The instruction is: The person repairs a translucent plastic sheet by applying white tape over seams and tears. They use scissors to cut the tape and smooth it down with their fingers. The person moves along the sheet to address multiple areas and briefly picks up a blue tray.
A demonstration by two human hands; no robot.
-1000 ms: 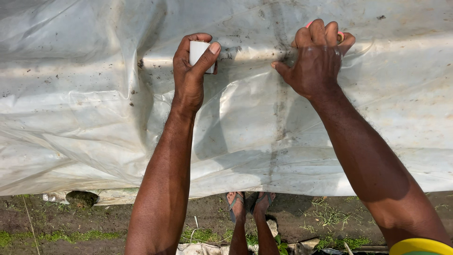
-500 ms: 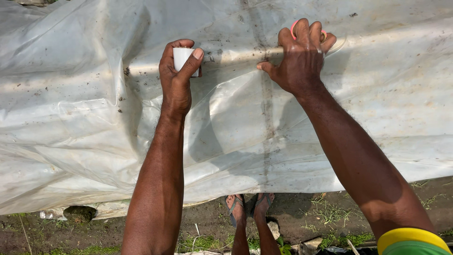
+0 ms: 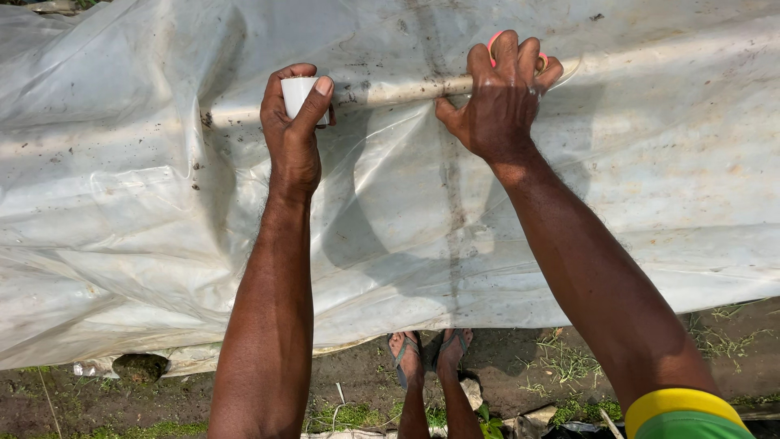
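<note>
A: Now, what is held in the left hand (image 3: 294,134)?

B: A small white clip (image 3: 297,95), short and tube-shaped, is gripped between thumb and fingers. It is pressed against the pole (image 3: 410,91) that runs under the white plastic sheet (image 3: 146,211), so that the sheet is caught between clip and pole.

A: And the right hand (image 3: 497,102)?

B: It is clenched over the same pole, further along, with the sheet gathered beneath the fingers. Something pink or red (image 3: 542,61) is seen between the fingertips, but what it is cannot be told; it may be a second clip or a bit of cord.

A: Why is the sheet held that way?

B: It appears to be kept taut along the pole. The plastic is drawn tight between the two hands, and creases are seen radiating down from each grip. With the right hand clamped down, the film is likely stopped from slipping where the clip is pressed on.

A: How is the sheet itself laid?

B: It is draped over the pole and hangs down towards the ground, where its lower edge is bunched. It is marked with specks of dirt, and a darker seam (image 3: 451,195) runs down it between the arms.

A: What else is seen?

B: Two feet in sandals (image 3: 429,354) are seen below on bare soil (image 3: 520,382), with patches of grass about. A yellow and green sleeve (image 3: 682,415) is visible on the right arm.
</note>
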